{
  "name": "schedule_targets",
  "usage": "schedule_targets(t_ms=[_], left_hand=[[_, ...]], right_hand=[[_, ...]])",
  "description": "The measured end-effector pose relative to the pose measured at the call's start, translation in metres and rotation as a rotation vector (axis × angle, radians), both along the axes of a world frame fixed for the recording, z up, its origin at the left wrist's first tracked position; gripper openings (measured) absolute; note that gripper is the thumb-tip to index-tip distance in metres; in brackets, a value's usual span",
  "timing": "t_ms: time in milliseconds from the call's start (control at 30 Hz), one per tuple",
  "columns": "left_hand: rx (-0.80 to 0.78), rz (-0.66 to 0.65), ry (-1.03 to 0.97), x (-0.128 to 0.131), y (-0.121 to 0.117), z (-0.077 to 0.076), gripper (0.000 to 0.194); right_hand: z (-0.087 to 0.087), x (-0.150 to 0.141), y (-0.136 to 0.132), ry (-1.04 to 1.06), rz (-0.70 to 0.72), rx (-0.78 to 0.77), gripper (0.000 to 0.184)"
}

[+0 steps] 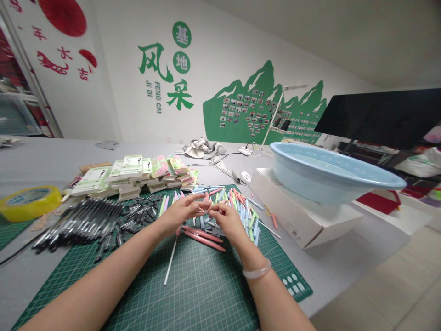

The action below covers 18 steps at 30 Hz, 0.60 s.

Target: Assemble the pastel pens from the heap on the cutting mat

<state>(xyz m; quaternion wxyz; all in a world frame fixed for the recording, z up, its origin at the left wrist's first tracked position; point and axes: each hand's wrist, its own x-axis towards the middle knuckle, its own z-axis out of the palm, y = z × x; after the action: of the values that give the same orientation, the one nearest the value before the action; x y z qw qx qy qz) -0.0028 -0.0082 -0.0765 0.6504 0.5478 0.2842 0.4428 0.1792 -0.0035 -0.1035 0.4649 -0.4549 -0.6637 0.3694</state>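
Left hand (177, 214) and right hand (228, 223) closed, fingertips pinching tiny pale piece (202, 209) above green cutting mat (193, 285); fumbled grip could lose it among loose pastel pens (237, 214).

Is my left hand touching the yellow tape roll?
Apart. The head view shows black pens lying between the left hand and the tape roll.

A pale jade bangle (257, 269) circles the person's right wrist (251, 252).

We are looking at a pale blue plastic basin (330, 172) sitting on a white cardboard box (292, 220), a yellow packing tape roll (29, 203) at far left, and a green mountain wall mural (248, 110).
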Motion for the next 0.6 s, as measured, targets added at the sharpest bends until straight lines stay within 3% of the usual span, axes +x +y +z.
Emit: schedule_targets(t_ms=[200,600], left_hand=[[-0.006,-0.010,-0.012,-0.0002,0.0003,-0.0009,0.052],[0.029,0.002,-0.005,0.0069,-0.0037,0.0011,0.049]], right_hand=[[0.0005,-0.0028,-0.0006,0.183,0.091,-0.144,0.014],[0.0012,-0.0056,-0.0034,0.256,0.132,-0.219,0.016]])
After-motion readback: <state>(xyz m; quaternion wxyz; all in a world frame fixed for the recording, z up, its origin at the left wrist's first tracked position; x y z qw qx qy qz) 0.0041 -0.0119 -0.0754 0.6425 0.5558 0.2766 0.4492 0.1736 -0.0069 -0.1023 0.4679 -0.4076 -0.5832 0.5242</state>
